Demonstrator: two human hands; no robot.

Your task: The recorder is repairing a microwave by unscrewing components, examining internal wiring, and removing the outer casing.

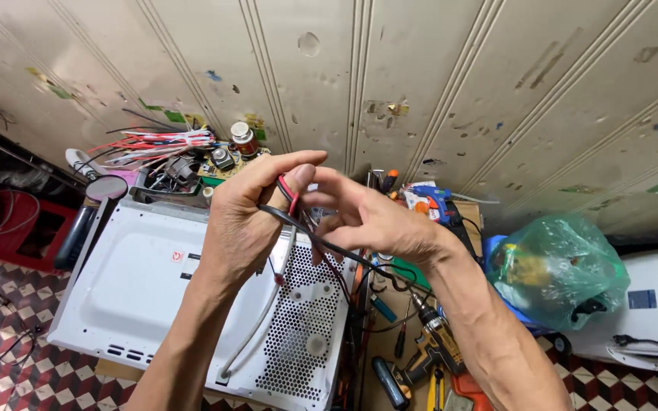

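Two wires (pixel 292 204), one red and one black, sit pinched between my hands at the middle of the view. My left hand (pixel 247 221) is curled almost closed, thumb and forefinger clamped on the wires with the black one looped over its fingers. My right hand (pixel 363 217), at three o'clock from the left, is half closed, its fingertips touching the same wires. The black wire trails off toward five o'clock. Below the hands, at seven o'clock, lies a white metal casing (pixel 138 281) with a perforated panel and a white cord (pixel 257 331) across it. At eleven o'clock is a bundle of red and white leads (pixel 158 143). A drill (pixel 432 342) lies at five o'clock, and a green plastic bag (pixel 561 270) at three o'clock.
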